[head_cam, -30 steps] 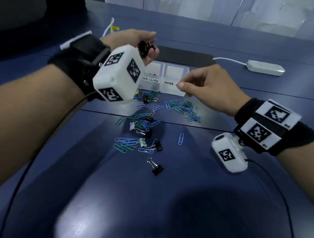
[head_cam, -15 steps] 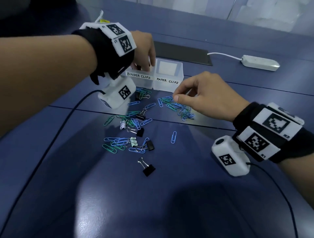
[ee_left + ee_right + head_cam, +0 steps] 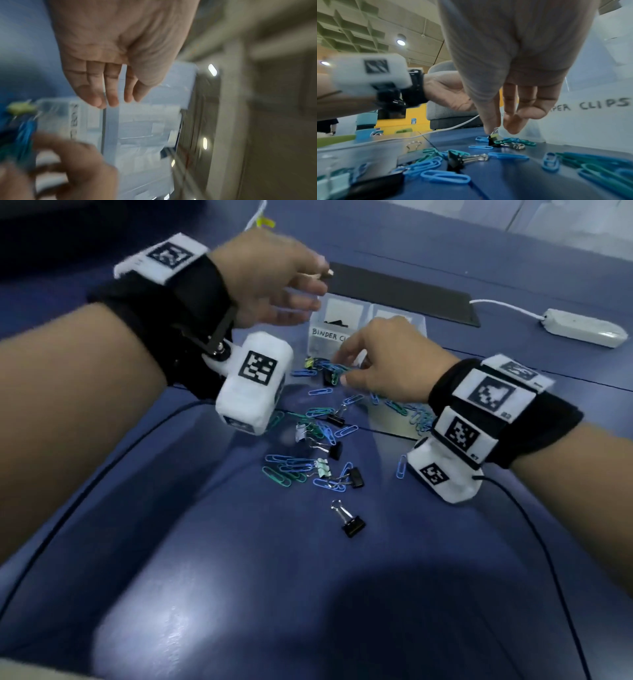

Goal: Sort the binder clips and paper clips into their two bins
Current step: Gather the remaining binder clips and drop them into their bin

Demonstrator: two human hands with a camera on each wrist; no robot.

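Blue and green paper clips (image 3: 322, 412) and several black binder clips (image 3: 352, 525) lie scattered on the blue table. Behind them stand the clear binder clips bin (image 3: 327, 335), with a black clip (image 3: 337, 321) inside, and the paper clips bin (image 3: 416, 321), half hidden by my right hand. My left hand (image 3: 317, 290) hovers above and left of the binder bin, with straight fingers (image 3: 111, 100) holding nothing. My right hand (image 3: 340, 369) reaches down into the pile in front of the bins. Its thumb tip touches a small black binder clip (image 3: 494, 136), and the index finger (image 3: 511, 125) stands just apart.
A black mat (image 3: 400, 292) lies behind the bins, and a white power adapter (image 3: 582, 328) with its cable lies at the back right. The left wrist camera (image 3: 255, 385) hangs low over the pile's left edge. Black cables (image 3: 102, 463) trail across the near table.
My left hand let its black binder clip go into the binder bin and has lifted away open. My right hand has moved left from the paper clips to a binder clip before the bins.
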